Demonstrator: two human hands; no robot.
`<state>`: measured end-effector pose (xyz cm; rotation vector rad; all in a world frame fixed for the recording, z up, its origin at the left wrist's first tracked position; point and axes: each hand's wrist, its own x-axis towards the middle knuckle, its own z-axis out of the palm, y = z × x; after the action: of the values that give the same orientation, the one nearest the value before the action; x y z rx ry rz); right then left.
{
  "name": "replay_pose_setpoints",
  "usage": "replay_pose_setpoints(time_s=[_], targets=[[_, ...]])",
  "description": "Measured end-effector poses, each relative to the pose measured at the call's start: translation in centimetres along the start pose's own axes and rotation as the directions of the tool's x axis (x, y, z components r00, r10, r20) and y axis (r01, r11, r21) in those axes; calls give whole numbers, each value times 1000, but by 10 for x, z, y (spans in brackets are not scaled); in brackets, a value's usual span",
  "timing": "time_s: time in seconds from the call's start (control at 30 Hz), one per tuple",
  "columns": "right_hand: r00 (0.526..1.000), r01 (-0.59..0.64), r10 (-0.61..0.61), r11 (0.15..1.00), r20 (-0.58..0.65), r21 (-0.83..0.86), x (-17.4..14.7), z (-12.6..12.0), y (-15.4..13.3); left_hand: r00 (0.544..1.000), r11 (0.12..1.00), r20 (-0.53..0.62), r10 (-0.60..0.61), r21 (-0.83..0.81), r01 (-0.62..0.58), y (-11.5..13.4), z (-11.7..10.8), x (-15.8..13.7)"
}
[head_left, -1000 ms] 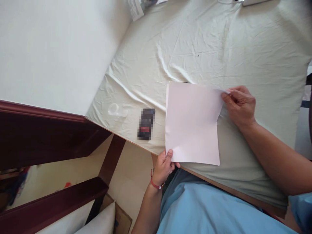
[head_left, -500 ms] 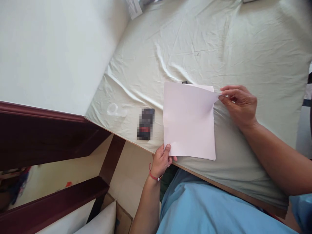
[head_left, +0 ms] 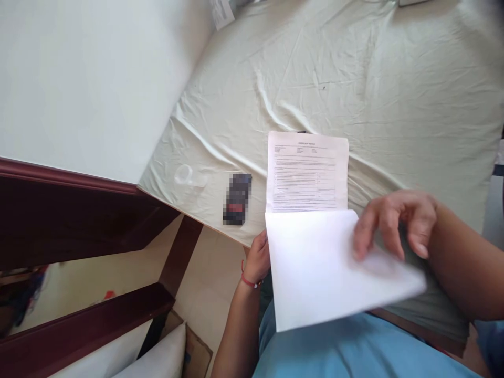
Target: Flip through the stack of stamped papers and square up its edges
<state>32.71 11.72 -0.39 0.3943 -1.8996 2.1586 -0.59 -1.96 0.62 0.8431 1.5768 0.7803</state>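
A blank white sheet (head_left: 315, 262) is folded down toward my body, its lower edge hanging over the table edge and its right corner blurred. Above the fold, a printed page (head_left: 307, 173) with small text and a table lies on the cloth. My left hand (head_left: 258, 258), with a red cord bracelet, is closed at the left side of the papers; its fingertips are hidden behind the folded sheet. Over the right part of that sheet is my right hand (head_left: 394, 223), fingers apart and bent downward, slightly blurred. I see nothing pinched in it.
A dark pixelated object (head_left: 237, 199) lies left of the papers, with a clear round plastic piece (head_left: 184, 174) farther left. A pale wrinkled cloth (head_left: 334, 73) covers the table. Dark red wooden rails (head_left: 71, 205) and a white wall (head_left: 90, 79) border the left side.
The top sheet has swung down toward me, uncovering printed text beneath. My right hand has moved down from the sheet's upper right corner and its fingers have spread.
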Motion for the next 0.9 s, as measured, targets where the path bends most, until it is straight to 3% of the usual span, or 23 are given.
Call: replay_pose_setpoints(time_s=[0.03, 0.07, 0.1, 0.13, 0.17, 0.2, 0.23, 0.27, 0.3, 0.33, 0.37, 0.53, 0.67, 0.73, 0.9], targets=[[994, 4, -7, 1000, 110, 26, 0, 0, -1, 999, 999, -7, 36, 3, -36, 0, -1, 0], [996, 29, -32, 999, 85, 43, -1, 0, -1, 997, 997, -7, 79, 11, -79, -2, -2, 0], [989, 96, -90, 994, -119, 44, -1, 0, 0, 994, 993, 4, 112, 19, -112, -4, -3, 0], [896, 143, -127, 990, -427, 6, -2, 0, 3, 992, 992, 20, 127, 23, -128, -7, -4, 1], [663, 144, -136, 988, -736, -53, -3, 0, 7, 992, 992, 42, 122, 24, -123, -10, -4, 2], [366, 99, -136, 989, -921, -107, -3, -1, 11, 993, 995, 65, 100, 24, -101, -14, -4, 3], [116, 17, -121, 993, -986, -119, -2, -3, 15, 994, 997, 80, 76, 26, -78, -16, -4, 4], [-75, -62, -126, 991, -989, -122, -1, -6, 19, 994, 998, 90, 58, 31, -61, -18, -3, 5], [-185, -121, -142, 985, -972, -121, 1, -8, 24, 994, 998, 100, 48, 39, -52, -19, -3, 6], [-233, -168, -156, 979, -960, -118, 2, -11, 28, 993, 998, 112, 44, 48, -49, -19, -3, 6], [-250, -195, -170, 973, -953, -122, 3, -13, 31, 991, 997, 130, 41, 56, -48, -18, -3, 5], [-229, -146, -173, 979, -958, -142, 2, -19, 41, 979, 996, 205, 10, 83, -28, -12, -4, 1], [-301, -62, -251, 968, -920, -244, 3, -19, 40, 980, 995, 201, -4, 98, -16, -12, -4, 1], [-323, -75, -278, 960, -905, -268, 6, -18, 39, 981, 996, 193, -8, 94, -10, -13, -4, 2], [-319, -207, -361, 929, -876, -307, 7, -17, 41, 982, 997, 187, -5, 77, -9, -16, -4, 5]])
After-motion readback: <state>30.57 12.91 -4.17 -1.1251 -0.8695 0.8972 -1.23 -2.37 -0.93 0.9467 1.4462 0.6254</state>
